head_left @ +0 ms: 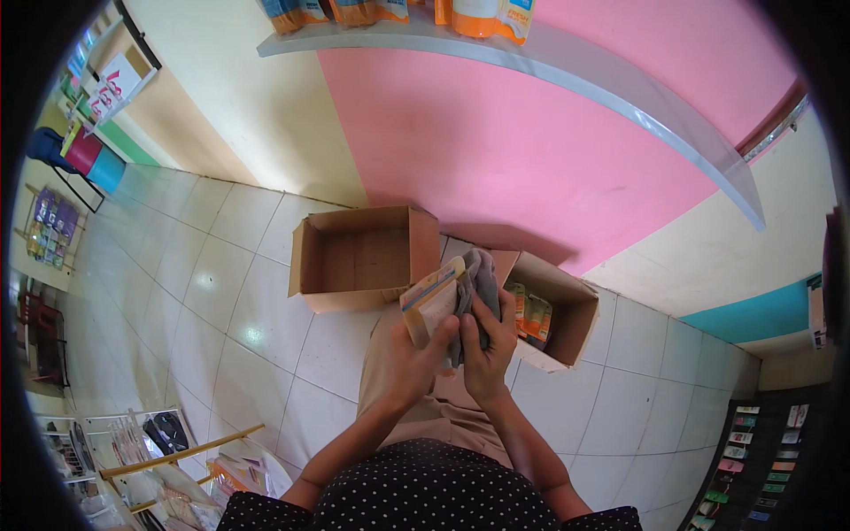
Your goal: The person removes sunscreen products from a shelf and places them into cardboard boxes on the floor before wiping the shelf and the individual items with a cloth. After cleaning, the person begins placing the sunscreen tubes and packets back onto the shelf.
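Note:
My left hand (414, 358) is closed on a pale packet (434, 305) with yellow edges and a blue-and-orange printed band; I cannot read its print. A folded grey cloth (479, 274) is gripped in my right hand (488, 345), whose fingers wrap around it. Cloth and packet are held close together in front of my body, and the cloth touches or nearly touches the packet's right edge. Just beyond my hands stand two open cardboard boxes. The left box (305, 299) shows a bare bottom. In the right box (580, 323) lie several orange-and-green packs (533, 317).
Above the boxes a grey wall shelf (602, 75) carries orange-and-white pouches (478, 18). Behind is a pink wall (443, 133). White floor tiles (230, 292) surround me. A rack with a wooden rail (181, 450) is at lower left, a dark display (753, 451) at lower right.

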`<state>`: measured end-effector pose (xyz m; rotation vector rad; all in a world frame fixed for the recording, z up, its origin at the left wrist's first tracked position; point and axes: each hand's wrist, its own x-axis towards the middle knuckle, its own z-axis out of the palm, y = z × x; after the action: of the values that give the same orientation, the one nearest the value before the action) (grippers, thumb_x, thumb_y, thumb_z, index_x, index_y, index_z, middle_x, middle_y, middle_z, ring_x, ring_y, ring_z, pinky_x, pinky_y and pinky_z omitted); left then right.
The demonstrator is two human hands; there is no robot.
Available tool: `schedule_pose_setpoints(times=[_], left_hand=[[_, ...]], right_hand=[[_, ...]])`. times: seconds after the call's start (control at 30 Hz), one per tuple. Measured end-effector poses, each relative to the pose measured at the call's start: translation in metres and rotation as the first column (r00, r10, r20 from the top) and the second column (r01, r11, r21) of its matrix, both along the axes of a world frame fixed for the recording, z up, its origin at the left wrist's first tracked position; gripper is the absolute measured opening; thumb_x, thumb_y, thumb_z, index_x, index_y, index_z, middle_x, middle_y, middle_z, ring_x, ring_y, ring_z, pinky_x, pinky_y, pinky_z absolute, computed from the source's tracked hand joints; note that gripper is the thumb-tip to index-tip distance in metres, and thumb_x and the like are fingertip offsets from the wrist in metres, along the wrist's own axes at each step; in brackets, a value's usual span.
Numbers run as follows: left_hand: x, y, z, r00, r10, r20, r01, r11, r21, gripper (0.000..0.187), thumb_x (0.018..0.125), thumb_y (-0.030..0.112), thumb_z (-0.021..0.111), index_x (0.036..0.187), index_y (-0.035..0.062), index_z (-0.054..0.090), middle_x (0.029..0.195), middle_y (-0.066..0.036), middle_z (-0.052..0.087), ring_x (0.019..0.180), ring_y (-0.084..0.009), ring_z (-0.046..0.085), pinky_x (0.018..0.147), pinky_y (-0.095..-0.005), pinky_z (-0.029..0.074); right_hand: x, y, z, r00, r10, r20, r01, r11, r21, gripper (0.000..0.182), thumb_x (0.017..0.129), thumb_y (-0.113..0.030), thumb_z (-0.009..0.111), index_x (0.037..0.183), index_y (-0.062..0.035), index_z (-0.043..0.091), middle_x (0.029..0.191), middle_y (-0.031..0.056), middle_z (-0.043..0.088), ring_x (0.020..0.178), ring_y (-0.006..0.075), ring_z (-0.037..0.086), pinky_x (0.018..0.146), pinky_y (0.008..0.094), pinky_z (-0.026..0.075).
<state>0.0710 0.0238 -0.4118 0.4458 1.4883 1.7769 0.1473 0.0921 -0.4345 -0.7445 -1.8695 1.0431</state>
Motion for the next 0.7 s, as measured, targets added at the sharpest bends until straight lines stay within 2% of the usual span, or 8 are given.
schedule_pose_setpoints(times=[0.13,0.2,0.27,0.4,0.47,0.53,0.63,0.7], left_hand=[[-0.022,0.002,-0.003,0.997,0.021,0.074,-0.025,0.998,0.059,0.025,0.080,0.017,0.058,0.096,-0.0023,0.055,0.076,-0.005,0.058,0.062,-0.0092,0.056,0.045,-0.0199,0.046],[-0.036,0.008,-0.003,0.970,-0.022,-0.242,0.057,0.988,0.140,0.031,0.080,0.015,0.057,0.105,-0.0010,0.050,0.091,-0.010,0.056,0.067,-0.0094,0.056,0.055,-0.0204,0.047],[-0.032,0.012,-0.004,0.964,0.047,-0.263,-0.013,0.992,0.127,0.036,0.081,0.015,0.055,0.112,-0.0004,0.044,0.103,-0.013,0.050,0.077,-0.0115,0.055,0.062,-0.0219,0.047],[-0.019,0.015,-0.021,0.875,0.066,-0.480,-0.040,0.997,0.065,0.051,0.084,0.016,0.049,0.127,0.0028,0.025,0.128,-0.016,0.029,0.105,-0.0185,0.046,0.081,-0.0266,0.042],[-0.008,0.013,-0.022,0.907,-0.030,-0.420,0.044,0.999,0.023,0.050,0.087,0.022,0.045,0.128,0.0044,0.025,0.128,-0.015,0.030,0.110,-0.0193,0.041,0.088,-0.0293,0.035],[-0.004,0.008,-0.021,0.971,-0.209,-0.114,0.214,0.976,0.034,0.050,0.090,0.032,0.035,0.131,0.0078,0.022,0.132,-0.012,0.027,0.117,-0.0207,0.034,0.096,-0.0331,0.029],[-0.005,0.012,-0.038,0.923,-0.324,0.209,0.227,0.895,0.385,0.044,0.088,0.020,0.040,0.127,0.0037,0.027,0.124,-0.011,0.036,0.109,-0.0181,0.042,0.092,-0.0285,0.035],[0.002,0.001,-0.030,0.907,-0.306,0.288,0.220,0.930,0.295,0.044,0.088,0.020,0.041,0.127,0.0039,0.028,0.122,-0.011,0.038,0.109,-0.0174,0.042,0.091,-0.0283,0.036]], right_hand=[[0.009,-0.010,-0.010,0.993,0.033,-0.116,-0.073,0.927,-0.368,0.031,0.080,-0.011,0.055,0.109,0.0011,0.053,0.103,0.0139,0.049,0.095,0.0197,0.049,0.082,0.0284,0.039],[0.016,-0.014,-0.014,0.982,0.040,-0.187,-0.141,0.811,-0.567,0.032,0.079,-0.011,0.056,0.108,0.0015,0.053,0.099,0.0114,0.053,0.092,0.0154,0.051,0.080,0.0266,0.040],[0.026,-0.014,-0.013,0.952,0.093,-0.290,-0.297,0.503,-0.812,0.032,0.079,-0.011,0.057,0.108,0.0013,0.053,0.088,0.0076,0.058,0.088,0.0114,0.052,0.080,0.0256,0.040],[0.025,-0.018,-0.006,0.944,-0.037,-0.329,-0.266,0.507,-0.820,0.033,0.077,-0.012,0.059,0.107,0.0008,0.054,0.080,0.0065,0.060,0.083,0.0126,0.054,0.081,0.0275,0.040],[0.024,-0.020,-0.007,0.979,0.073,-0.189,-0.164,0.835,-0.526,0.032,0.076,-0.010,0.057,0.106,0.0015,0.054,0.097,0.0090,0.052,0.087,0.0147,0.050,0.077,0.0254,0.041],[0.021,-0.026,-0.004,0.990,0.106,-0.090,-0.129,0.943,-0.306,0.032,0.075,-0.009,0.056,0.106,0.0007,0.055,0.098,0.0112,0.050,0.088,0.0183,0.050,0.078,0.0273,0.040],[0.014,-0.029,0.001,0.995,0.075,0.067,-0.082,0.991,0.106,0.035,0.074,-0.009,0.055,0.108,-0.0009,0.055,0.099,0.0152,0.047,0.090,0.0251,0.048,0.079,0.0309,0.039],[0.007,-0.020,0.005,0.994,0.030,0.108,-0.059,0.961,0.269,0.036,0.074,-0.010,0.055,0.109,-0.0017,0.054,0.099,0.0170,0.045,0.091,0.0283,0.047,0.080,0.0325,0.038]])
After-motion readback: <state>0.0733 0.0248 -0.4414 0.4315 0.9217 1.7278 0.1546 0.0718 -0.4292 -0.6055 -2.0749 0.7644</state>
